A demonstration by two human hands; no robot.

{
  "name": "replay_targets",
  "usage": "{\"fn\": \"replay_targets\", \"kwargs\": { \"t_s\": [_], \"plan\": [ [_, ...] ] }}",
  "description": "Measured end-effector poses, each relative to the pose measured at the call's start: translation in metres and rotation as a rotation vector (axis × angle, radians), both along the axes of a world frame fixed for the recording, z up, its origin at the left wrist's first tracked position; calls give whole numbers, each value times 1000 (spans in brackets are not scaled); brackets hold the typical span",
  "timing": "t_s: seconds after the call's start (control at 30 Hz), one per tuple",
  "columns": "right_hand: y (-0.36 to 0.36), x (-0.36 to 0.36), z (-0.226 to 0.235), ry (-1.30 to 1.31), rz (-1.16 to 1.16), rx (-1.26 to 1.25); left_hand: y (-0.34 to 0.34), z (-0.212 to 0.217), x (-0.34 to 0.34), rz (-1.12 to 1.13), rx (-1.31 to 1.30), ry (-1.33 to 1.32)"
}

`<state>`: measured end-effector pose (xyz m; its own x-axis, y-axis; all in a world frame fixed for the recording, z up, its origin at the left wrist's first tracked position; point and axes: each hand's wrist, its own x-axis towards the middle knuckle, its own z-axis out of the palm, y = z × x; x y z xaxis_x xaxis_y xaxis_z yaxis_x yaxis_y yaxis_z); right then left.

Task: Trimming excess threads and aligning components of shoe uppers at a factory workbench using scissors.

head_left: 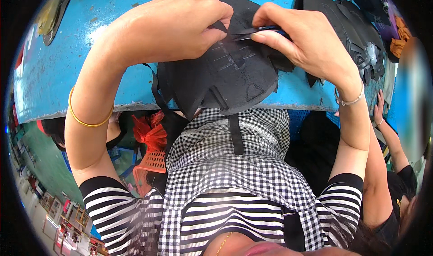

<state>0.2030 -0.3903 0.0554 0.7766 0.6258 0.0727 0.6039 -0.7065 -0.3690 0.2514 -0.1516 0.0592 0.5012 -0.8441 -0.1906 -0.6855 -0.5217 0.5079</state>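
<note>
A black, leather-like piece (pixel 216 80) with cut slots and stitched lines lies at the table's front edge and partly overhangs it. My left hand (pixel 180 28) is closed at its upper part, thumb and forefinger pinching a small black tab (pixel 219 26). Facing it, my right hand (pixel 302 37) grips small pointed snips (pixel 246 31) with a dark blue handle. Their two slim tips point left, close to the pinched tab. A narrow black strap (pixel 156 91) hangs at the left of the piece.
A blue table (pixel 126 87) spans the front. More black pieces (pixel 347 35) are piled at its right. An orange basket (pixel 151 163) with a red bag (pixel 149 130) stands below the edge. Another person's hand (pixel 379 107) rests near the table's right side.
</note>
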Motion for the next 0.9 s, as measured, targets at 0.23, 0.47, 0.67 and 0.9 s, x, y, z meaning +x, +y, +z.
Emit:
{"fn": "replay_targets", "kwargs": {
  "t_s": [0.23, 0.47, 0.67, 0.9],
  "plan": [
    [11, 6, -11, -39, 5, -12, 8, -10, 3, -39, -140, -57],
    [24, -30, 11, 21, 12, 34, 35, -9, -4, 686, -638, 605],
    [52, -66, -4, -263, -59, -271, 41, -14, -9, 742, -721, 423],
    [-36, -23, -15, 322, -629, 934, 44, -52, -35, 989, -886, 596]
  ]
}}
